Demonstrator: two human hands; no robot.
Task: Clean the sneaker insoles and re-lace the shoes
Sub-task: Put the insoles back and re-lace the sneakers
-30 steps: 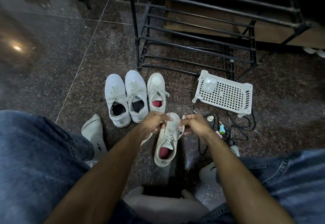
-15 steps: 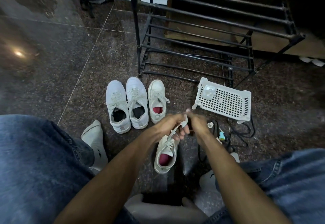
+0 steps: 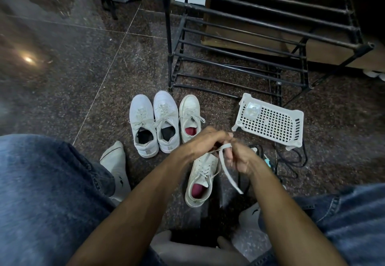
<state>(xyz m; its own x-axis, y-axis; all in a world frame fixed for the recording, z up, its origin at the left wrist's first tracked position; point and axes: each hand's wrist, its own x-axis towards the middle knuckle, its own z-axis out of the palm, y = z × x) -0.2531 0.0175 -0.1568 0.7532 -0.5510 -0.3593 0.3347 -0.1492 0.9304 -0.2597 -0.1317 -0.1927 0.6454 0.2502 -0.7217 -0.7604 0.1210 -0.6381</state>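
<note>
On the dark stone floor point(image 3: 87, 73) between my knees, seen from the head camera, the sneaker point(image 3: 201, 179) I am lacing lies with its toe away from me and its red insole point(image 3: 197, 189) showing. Just above it, my left hand point(image 3: 205, 143) and right hand point(image 3: 239, 158) meet with fingers curled, both pinching the flat white lace point(image 3: 228, 172); its free end dangles beside the shoe. Three more sneakers stand in a row beyond: a white pair point(image 3: 155, 122) and the matching red-lined sneaker point(image 3: 190, 117), all laced. The risks, as I judge them: the lace could slip from my pinch and loosen the crossings, a hard tug could drag the light shoe sideways, or the loose end could snag the black cables point(image 3: 291, 159) lying near the white plastic basket point(image 3: 270, 122).
</note>
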